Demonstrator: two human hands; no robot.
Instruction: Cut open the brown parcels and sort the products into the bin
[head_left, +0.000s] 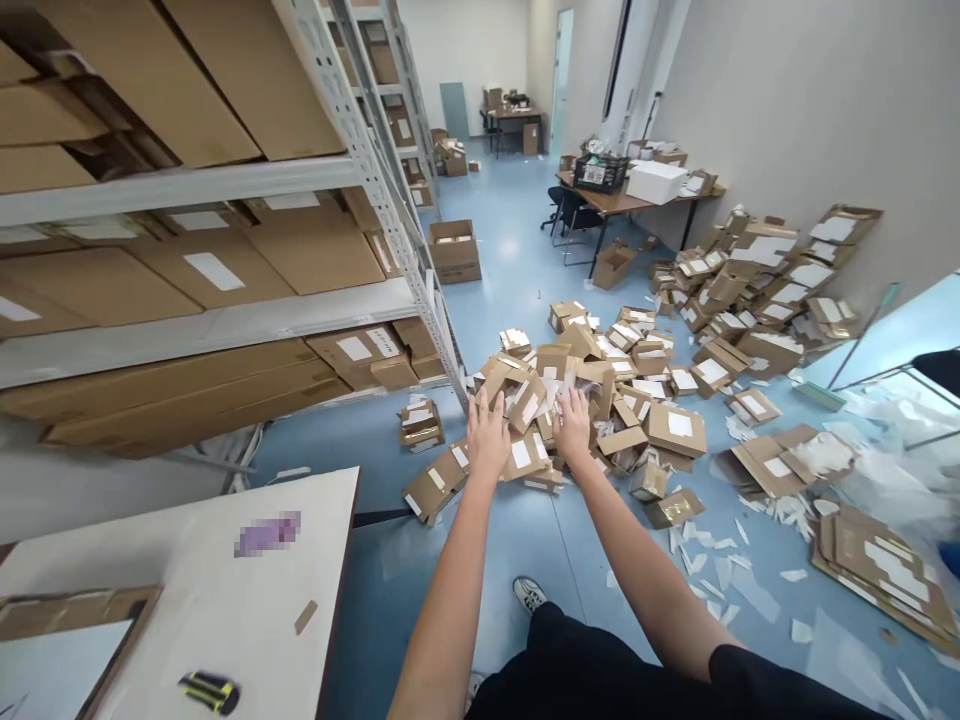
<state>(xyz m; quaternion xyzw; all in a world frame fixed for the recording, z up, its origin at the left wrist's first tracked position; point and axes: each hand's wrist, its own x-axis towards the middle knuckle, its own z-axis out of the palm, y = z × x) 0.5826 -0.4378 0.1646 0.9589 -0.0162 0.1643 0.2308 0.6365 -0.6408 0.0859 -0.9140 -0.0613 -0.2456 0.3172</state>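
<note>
Both arms reach forward over a heap of small brown cardboard boxes (679, 425). My left hand (488, 436) has its fingers apart, at the left edge of a tilted cardboard box with a white label (526, 402). My right hand (573, 424) is to the right of that box, fingers stretched forward and apart. Close to its fingertips are an open box (598, 385) and some whitish wrapping, partly hidden. Whether either hand touches a box is hard to tell. Neither hand shows anything gripped.
A metal shelf (300, 310) with large cartons stands at left. Below it, a white table (289, 620) holds a yellow-black box cutter (210, 690). Boxes are stacked along the right wall; paper scraps (724, 570) and flattened cardboard (877, 570) lie on the floor. A desk (609, 200) stands behind.
</note>
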